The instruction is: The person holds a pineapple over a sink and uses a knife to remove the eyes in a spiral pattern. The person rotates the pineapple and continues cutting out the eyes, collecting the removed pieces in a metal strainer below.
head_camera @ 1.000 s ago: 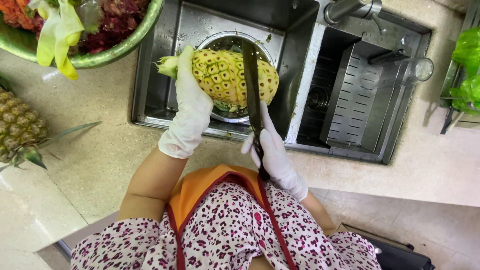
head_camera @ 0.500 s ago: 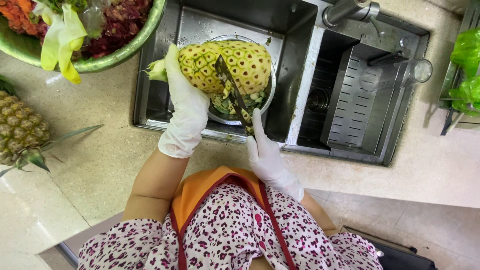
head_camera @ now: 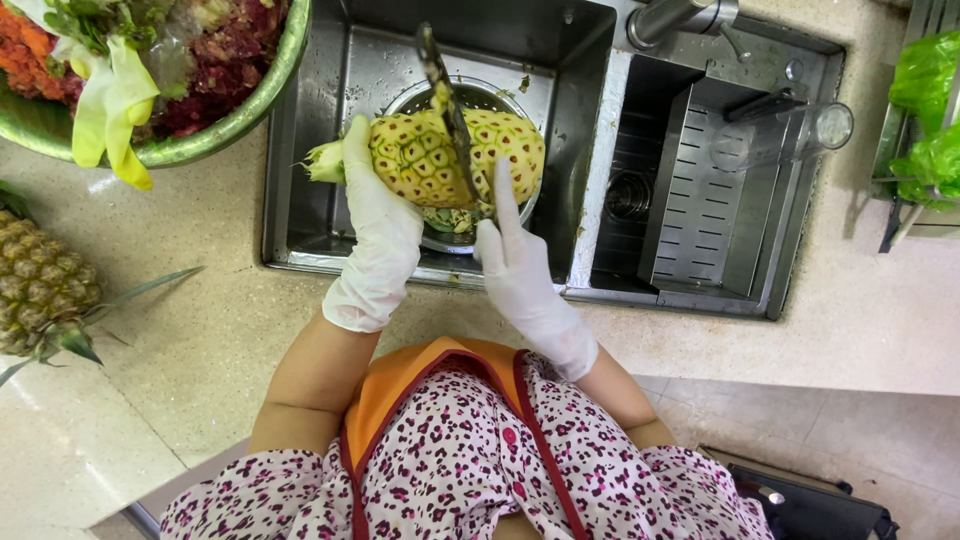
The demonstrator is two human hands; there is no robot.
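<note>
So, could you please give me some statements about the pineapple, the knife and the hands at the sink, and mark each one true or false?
1. The left hand holds the peeled pineapple over the sink. True.
2. The right hand holds a spoon. False: it holds a knife, whose blade lies across the pineapple.
3. Both hands are bare. False: both wear white gloves.
4. A metal colander sits in the sink below the pineapple. True.
5. An unpeeled pineapple lies on the counter at the left. True.
6. The green bowl stands inside the sink. False: it stands on the counter, left of the sink.
</note>
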